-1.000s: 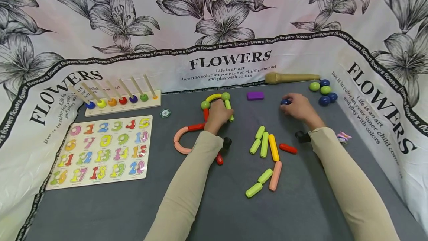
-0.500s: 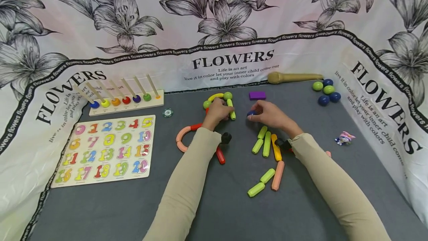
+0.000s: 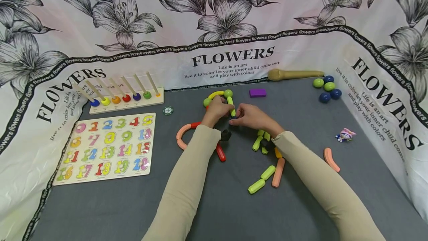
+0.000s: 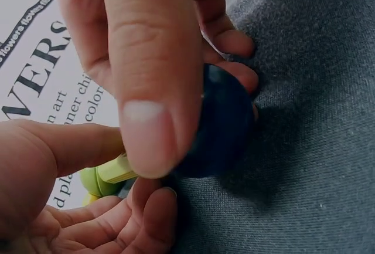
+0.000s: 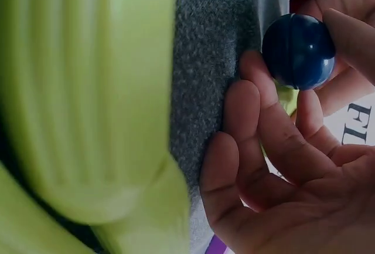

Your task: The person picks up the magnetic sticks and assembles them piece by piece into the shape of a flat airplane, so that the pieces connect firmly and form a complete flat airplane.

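My right hand (image 3: 251, 116) pinches a glossy blue ball (image 5: 299, 51) between thumb and fingers. It holds the ball at the near end of a light green rod (image 3: 231, 102), which my left hand (image 3: 215, 112) grips with thumb and fingers. In the left wrist view the blue ball (image 4: 225, 128) is partly covered by the right thumb. Green balls (image 3: 228, 93) and a yellow curved piece (image 3: 215, 94) lie beyond the left hand. A red rod (image 3: 220, 153) and a salmon curved piece (image 3: 181, 137) show around the left forearm, which hides part of the layout.
Green rods (image 3: 256, 186) and a salmon rod (image 3: 278, 173) lie under and beside the right forearm. A purple block (image 3: 257, 93), loose balls (image 3: 324, 97) and a small figurine (image 3: 345, 135) lie farther out. At left are a number board (image 3: 106, 148) and a peg stand (image 3: 127, 101).
My right hand has carried the blue ball leftward from the right side, past the purple block, to the green rod's end. My left hand stays in about the same place.
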### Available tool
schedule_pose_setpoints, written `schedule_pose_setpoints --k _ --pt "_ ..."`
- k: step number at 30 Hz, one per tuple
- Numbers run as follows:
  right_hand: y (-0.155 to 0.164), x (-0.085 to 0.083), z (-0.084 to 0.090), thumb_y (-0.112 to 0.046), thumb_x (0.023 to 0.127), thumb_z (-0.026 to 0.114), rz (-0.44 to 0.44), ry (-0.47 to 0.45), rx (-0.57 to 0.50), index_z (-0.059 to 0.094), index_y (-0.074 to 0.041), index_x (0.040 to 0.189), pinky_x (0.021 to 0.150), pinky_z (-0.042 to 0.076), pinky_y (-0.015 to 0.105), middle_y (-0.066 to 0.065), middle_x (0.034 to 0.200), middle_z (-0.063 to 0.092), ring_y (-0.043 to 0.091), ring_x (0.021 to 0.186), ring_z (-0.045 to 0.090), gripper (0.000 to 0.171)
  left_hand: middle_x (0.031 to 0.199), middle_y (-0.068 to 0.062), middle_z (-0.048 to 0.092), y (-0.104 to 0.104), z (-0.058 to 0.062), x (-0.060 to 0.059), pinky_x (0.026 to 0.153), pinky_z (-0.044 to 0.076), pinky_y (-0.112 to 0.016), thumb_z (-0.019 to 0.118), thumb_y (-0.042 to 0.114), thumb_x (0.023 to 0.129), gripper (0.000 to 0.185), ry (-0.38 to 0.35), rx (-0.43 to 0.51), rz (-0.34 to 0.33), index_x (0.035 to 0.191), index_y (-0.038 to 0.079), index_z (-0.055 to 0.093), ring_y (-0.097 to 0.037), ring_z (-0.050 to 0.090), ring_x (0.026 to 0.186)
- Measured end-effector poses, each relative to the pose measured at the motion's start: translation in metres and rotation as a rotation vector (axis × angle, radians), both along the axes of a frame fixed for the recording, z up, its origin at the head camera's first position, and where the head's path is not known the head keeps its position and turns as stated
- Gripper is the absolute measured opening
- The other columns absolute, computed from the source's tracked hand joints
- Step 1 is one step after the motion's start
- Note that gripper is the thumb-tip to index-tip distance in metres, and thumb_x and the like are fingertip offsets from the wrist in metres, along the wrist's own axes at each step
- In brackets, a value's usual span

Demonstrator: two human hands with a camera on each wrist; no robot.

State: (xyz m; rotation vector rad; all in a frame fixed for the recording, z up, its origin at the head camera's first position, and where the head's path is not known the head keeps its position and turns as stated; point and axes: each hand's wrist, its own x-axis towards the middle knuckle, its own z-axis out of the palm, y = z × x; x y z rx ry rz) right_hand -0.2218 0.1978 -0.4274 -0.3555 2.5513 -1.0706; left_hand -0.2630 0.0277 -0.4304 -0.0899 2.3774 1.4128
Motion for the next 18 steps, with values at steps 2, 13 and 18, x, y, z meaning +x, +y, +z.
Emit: schedule_pose_setpoints --k 2,13,18 --pt "-0.001 -0.001 0.0 -0.032 0.096 0.082 -0.005 0.004 0.022 0.061 -0.006 0.102 0.07 0.045 0.038 0.008 0.091 0.063 0.024 0.078 0.058 0.035 0.077 -0.006 0.06 -0.001 0.001 0.0 0.068 0.053 -0.03 0.077 0.013 0.098 0.021 -0.002 0.004 -0.014 0.094 0.0 0.062 -0.015 0.059 0.065" --pt "-0.004 -0.003 -0.002 -0.034 0.098 0.08 0.018 -0.006 0.062 0.061 -0.004 0.107 0.073 0.046 0.039 0.01 0.096 0.063 0.025 0.082 0.058 0.036 0.111 -0.015 0.065 -0.011 0.007 0.01 0.086 0.052 -0.036 0.069 0.021 0.105 0.039 0.058 -0.057 -0.102 0.133 -0.004 0.057 -0.023 0.062 0.093" --pt "0.004 0.001 -0.002 -0.032 0.102 0.074 0.04 -0.008 0.036 0.066 -0.003 0.112 0.076 0.048 0.04 0.011 0.101 0.066 0.025 0.086 0.059 0.031 0.127 -0.016 0.067 -0.033 0.013 0.028 0.095 0.052 -0.045 0.06 0.024 0.11 0.046 0.243 -0.015 -0.111 0.149 0.001 0.053 -0.03 0.065 0.111"
